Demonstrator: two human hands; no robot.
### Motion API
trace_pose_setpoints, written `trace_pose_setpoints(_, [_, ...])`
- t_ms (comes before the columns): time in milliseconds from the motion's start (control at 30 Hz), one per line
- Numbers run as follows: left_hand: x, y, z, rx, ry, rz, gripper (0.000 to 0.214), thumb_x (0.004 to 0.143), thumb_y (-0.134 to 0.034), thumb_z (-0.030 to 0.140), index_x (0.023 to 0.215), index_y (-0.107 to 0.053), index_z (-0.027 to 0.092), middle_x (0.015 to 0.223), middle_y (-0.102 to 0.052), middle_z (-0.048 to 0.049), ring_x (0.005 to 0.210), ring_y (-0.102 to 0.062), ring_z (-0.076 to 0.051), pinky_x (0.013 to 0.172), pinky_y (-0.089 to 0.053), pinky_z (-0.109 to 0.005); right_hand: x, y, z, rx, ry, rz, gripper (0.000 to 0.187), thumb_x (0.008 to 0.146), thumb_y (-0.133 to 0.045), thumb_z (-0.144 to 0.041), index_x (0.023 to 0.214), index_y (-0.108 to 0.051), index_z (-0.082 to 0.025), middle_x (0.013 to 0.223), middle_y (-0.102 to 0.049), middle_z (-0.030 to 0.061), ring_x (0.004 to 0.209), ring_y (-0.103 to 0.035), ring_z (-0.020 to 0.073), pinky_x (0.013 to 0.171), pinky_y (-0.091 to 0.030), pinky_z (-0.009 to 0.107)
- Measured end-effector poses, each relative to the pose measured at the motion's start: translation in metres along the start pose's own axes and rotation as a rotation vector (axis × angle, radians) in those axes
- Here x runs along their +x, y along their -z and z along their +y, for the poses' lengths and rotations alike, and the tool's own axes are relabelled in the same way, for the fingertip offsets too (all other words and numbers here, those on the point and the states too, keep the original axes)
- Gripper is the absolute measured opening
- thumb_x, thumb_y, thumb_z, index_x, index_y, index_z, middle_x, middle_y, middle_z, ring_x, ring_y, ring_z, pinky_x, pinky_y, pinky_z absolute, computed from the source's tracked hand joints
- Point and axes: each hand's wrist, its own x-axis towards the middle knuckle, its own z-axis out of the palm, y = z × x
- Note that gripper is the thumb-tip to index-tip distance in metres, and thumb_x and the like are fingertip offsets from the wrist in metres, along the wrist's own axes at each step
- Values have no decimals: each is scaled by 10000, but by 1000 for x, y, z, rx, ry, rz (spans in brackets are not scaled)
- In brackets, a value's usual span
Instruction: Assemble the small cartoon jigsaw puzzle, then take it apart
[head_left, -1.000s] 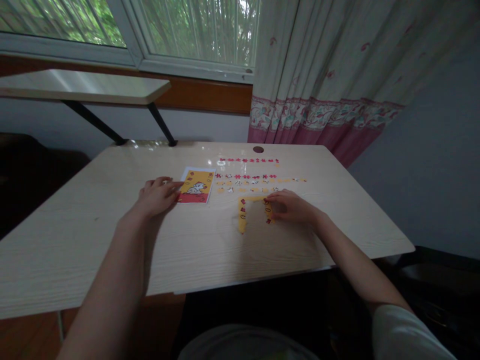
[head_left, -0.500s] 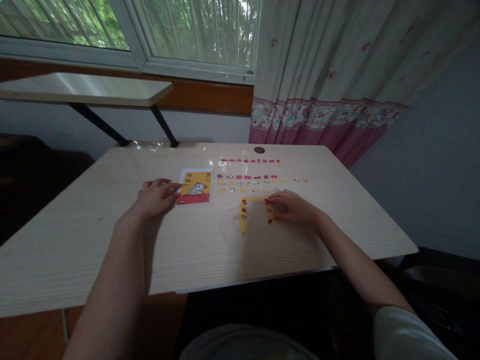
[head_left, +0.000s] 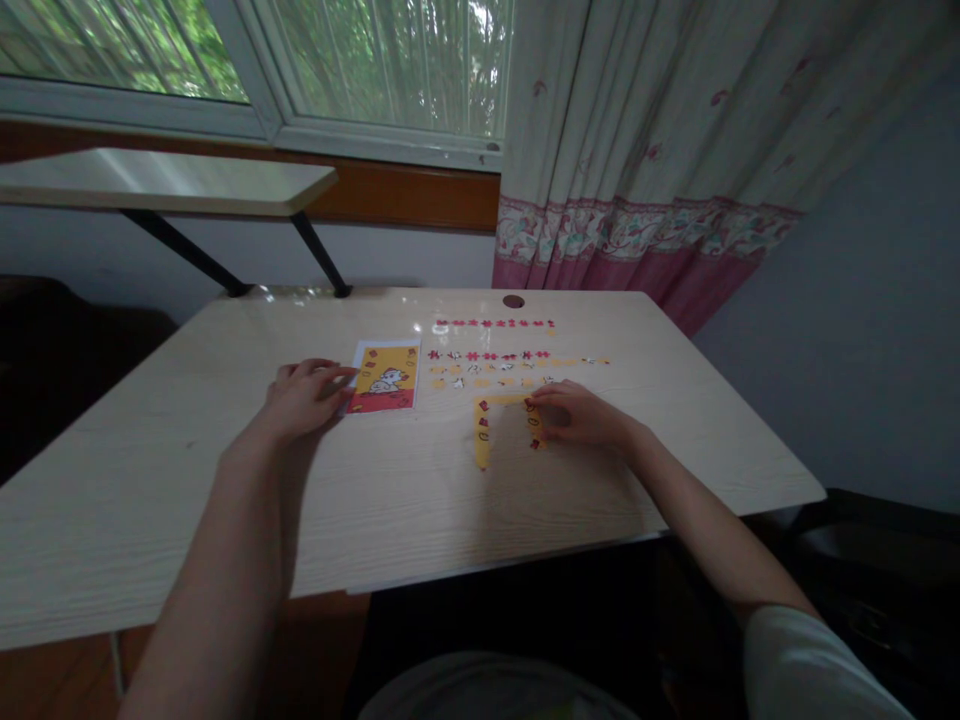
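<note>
On the pale wooden table, my left hand (head_left: 306,398) touches the left edge of a picture card (head_left: 386,380) with index finger and thumb apart. The card shows a white cartoon animal on yellow and red. My right hand (head_left: 581,415) has its fingers bent round the right column of a partly joined jigsaw puzzle (head_left: 482,425), whose yellow pieces form a top edge and two sides. Its fingertips cover part of that column. Behind the puzzle lie rows of loose yellow and white puzzle pieces (head_left: 480,383), then red puzzle pieces (head_left: 495,323) farther back.
A raised shelf (head_left: 300,190) on black legs stands at the table's back left. A round cable hole (head_left: 514,301) is near the rear edge. Behind are a window (head_left: 390,70) and a floral curtain (head_left: 622,200). The table's front edge (head_left: 510,563) runs close to my body.
The view has shifted slightly, moving the table contents a little to the left in the picture. Both hands keep their places at the card and the puzzle.
</note>
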Motion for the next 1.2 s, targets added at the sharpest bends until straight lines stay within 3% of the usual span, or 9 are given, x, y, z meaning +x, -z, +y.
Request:
trace_pose_setpoints(133, [1,4,9,76,9,74,413,862,-428,382,1180,-577,166,1173,-531,-132,1087,-423,-280,930,-316,-460,4,1,17,19,-3,81,362,790,-635,-345,1127,-610,-217,1170,-566,97,1087,-524,193,935,-419,361])
trace_pose_setpoints(233, [2,6,26,55,-42,128,385,866,-431,370,1138,-607,162,1146,-541,-125,1052,-443,-275,913,-345,-451,16,11,39,-67,-103,108,278,802,-610,-318,1045,-651,-189,1064,-632,92,1005,-566,196,916,-427,363])
trace_pose_setpoints(467, [-3,-3,94,-47,-374,215,331,876,-412,358,1040,-644,188,1045,-574,-105,977,-496,-252,858,-400,-417,59,33,95,-287,-530,154,275,818,-545,-234,1044,-674,-145,1066,-664,112,991,-597,205,897,-414,291])
trace_pose_setpoints(633, [-11,-4,126,-106,-519,181,270,878,-443,314,1029,-646,220,1054,-585,-90,963,-498,-240,842,-399,-414,79,28,114,-303,-648,191,291,826,-526,-254,1035,-672,-113,1040,-668,149,946,-611,215,842,-428,286])
trace_pose_setpoints(767, [-15,-2,133,-110,-541,146,265,874,-450,292,1025,-652,213,1070,-586,-99,976,-492,-253,846,-394,-425,85,29,116,-267,-687,169,248,783,-569,-234,961,-682,-105,939,-683,136,852,-619,196,775,-434,268])
trace_pose_setpoints(967, [-14,-3,132,-111,-543,130,286,885,-434,314,1049,-643,208,1062,-586,-101,958,-499,-250,833,-401,-421,84,40,116,-157,-717,88,62,670,-651,-182,664,-657,-121,608,-627,57,606,-563,148,604,-407,237])
trace_pose_setpoints(1200, [-13,-2,139,-263,-559,71,274,887,-433,293,1039,-640,198,1009,-621,-90,951,-524,-232,843,-413,-409,70,28,100,-27,-552,228,206,751,-591,-286,869,-608,-119,767,-625,31,664,-535,107,615,-406,208])
